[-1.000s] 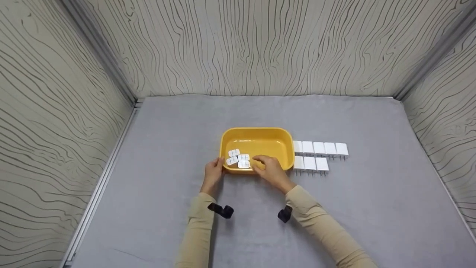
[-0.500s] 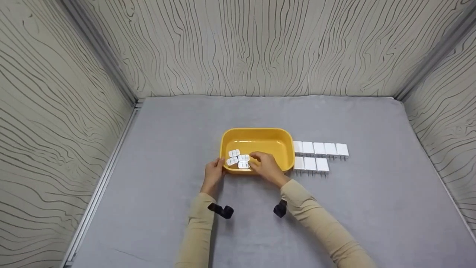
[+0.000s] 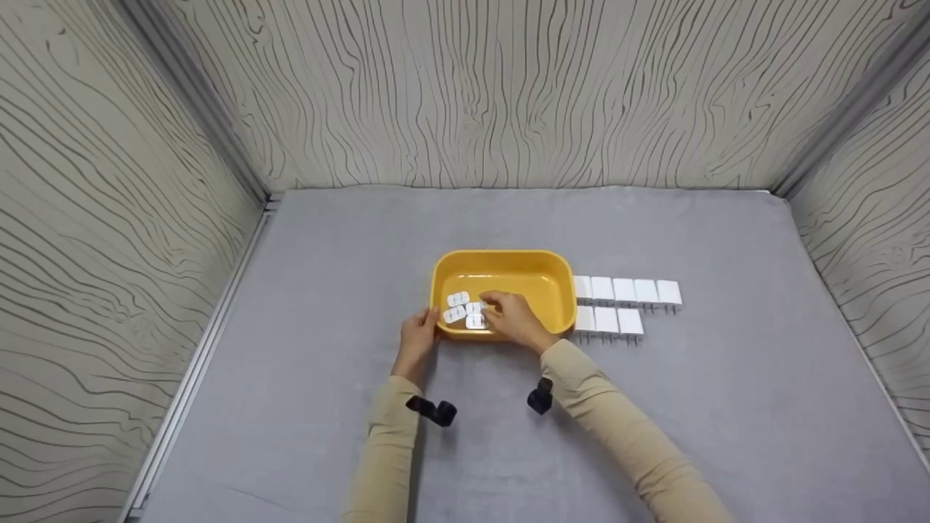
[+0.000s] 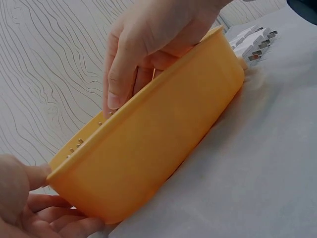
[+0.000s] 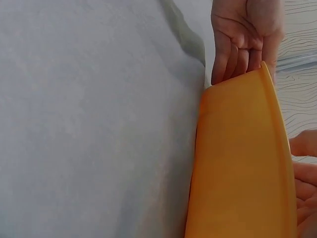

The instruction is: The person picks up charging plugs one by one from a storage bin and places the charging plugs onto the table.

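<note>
White plugs [image 3: 455, 314], four visible: loose, prongs upward, inside the basin, between the two hands, to the left of the right hand's fingertips.
Right hand [image 3: 514, 318], one: reaching into the basin, fingers bent, thumb partly closed towards them, at the right-hand ends of the nearest two plugs. Whether a plug is pinched, cannot tell.
Yellow basin [image 3: 523, 261], one: below the right hand, its near left corner held by the left hand.
Left hand [image 3: 418, 335], one: closed on the corner, thumb at the rim, fingers underneath.
Far row of plugs [image 3: 623, 290], five visible; near row of plugs [image 3: 606, 319], three visible: to the right of the right hand, outside the basin, side by side, prongs towards the person.
Progress, as judged: eight lined up; four unsorted, none plainly lifted; near row two short of the far.
Counter [image 3: 327, 305], one: grey cloth top, beneath all.
</note>
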